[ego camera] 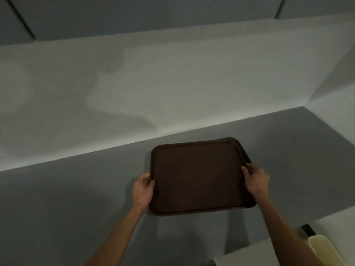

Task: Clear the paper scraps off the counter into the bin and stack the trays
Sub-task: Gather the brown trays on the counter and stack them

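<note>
A dark brown tray sits on top of another brown tray, whose rim peeks out along the right and far sides. Both lie on the grey counter near the right end. My left hand grips the top tray's left edge, thumb over the rim. On the opposite edge, my right hand holds the rim the same way. No paper scraps show on the counter.
A white wall rises behind the counter and turns a corner at the right. Grey cupboards hang above. A pale cream bin stands below the counter's front edge at the lower right, partly behind my right forearm.
</note>
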`<move>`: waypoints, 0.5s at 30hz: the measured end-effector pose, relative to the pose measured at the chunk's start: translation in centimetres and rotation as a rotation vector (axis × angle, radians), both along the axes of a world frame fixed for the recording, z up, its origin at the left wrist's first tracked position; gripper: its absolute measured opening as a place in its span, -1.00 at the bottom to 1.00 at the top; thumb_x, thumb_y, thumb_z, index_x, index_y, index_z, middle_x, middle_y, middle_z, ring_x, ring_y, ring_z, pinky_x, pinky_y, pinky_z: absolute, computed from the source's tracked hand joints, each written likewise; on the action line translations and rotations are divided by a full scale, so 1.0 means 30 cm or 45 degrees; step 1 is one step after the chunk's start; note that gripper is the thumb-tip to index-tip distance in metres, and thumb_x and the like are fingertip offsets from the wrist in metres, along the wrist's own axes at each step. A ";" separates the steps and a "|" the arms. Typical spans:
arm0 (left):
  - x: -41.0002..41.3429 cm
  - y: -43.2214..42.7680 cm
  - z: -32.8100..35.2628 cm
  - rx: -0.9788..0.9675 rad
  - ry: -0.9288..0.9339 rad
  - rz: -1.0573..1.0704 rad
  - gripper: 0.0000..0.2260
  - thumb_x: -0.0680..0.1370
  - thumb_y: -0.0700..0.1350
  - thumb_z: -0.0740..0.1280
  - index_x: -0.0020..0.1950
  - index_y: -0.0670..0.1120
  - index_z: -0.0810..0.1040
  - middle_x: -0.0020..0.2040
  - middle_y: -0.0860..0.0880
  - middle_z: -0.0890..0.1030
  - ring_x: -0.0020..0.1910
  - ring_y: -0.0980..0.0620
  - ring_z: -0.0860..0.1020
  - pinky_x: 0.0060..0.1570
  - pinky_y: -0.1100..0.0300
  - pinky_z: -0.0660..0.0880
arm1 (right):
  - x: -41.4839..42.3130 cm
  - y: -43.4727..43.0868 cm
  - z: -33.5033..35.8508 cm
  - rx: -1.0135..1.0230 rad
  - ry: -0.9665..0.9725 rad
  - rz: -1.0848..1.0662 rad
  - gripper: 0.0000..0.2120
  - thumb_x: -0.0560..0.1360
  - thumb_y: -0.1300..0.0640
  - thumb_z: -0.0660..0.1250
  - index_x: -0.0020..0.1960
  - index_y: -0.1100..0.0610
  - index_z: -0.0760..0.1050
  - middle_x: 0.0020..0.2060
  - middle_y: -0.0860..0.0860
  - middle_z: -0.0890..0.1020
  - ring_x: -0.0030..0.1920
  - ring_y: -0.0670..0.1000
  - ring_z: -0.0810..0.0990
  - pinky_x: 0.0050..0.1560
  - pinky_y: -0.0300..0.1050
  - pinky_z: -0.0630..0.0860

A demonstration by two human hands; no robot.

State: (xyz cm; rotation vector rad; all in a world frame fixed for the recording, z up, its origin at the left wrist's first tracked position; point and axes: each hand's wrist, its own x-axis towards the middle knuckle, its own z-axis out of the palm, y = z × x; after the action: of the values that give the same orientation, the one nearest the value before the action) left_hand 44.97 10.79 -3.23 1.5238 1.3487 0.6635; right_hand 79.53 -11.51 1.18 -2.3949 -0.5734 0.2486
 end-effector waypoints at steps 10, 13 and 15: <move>0.276 -0.133 -0.141 0.206 0.380 0.008 -0.70 0.57 -0.25 0.34 0.29 -0.10 0.63 0.15 -0.13 0.62 0.17 -0.14 0.53 0.31 0.04 0.48 | 0.380 0.039 -0.219 -0.192 -0.036 0.114 -0.70 0.69 0.12 0.26 0.31 0.26 0.59 0.06 0.39 0.61 0.09 0.37 0.58 0.20 0.12 0.51; 0.315 -0.168 -0.123 0.170 0.369 0.114 -0.65 0.62 -0.20 0.31 0.42 -0.09 0.54 0.23 -0.19 0.57 0.17 -0.20 0.58 0.30 -0.03 0.50 | 0.415 0.065 -0.240 -0.144 -0.059 0.147 -0.70 0.69 0.14 0.26 0.31 0.27 0.58 0.10 0.36 0.52 0.06 0.35 0.53 0.25 0.09 0.48; 0.315 -0.183 -0.116 0.143 0.355 0.122 -0.62 0.66 -0.15 0.25 0.49 -0.03 0.49 0.25 -0.15 0.64 0.19 -0.20 0.62 0.26 -0.10 0.55 | 0.410 0.082 -0.244 -0.121 -0.045 0.200 -0.68 0.70 0.12 0.23 0.36 0.25 0.54 0.14 0.33 0.48 0.07 0.35 0.53 0.27 0.09 0.48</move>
State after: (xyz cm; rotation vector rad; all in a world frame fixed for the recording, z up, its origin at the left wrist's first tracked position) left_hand 54.43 5.30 -6.71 1.6971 1.6247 0.6105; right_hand 91.84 -9.05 -6.14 -2.4524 -0.7836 0.3083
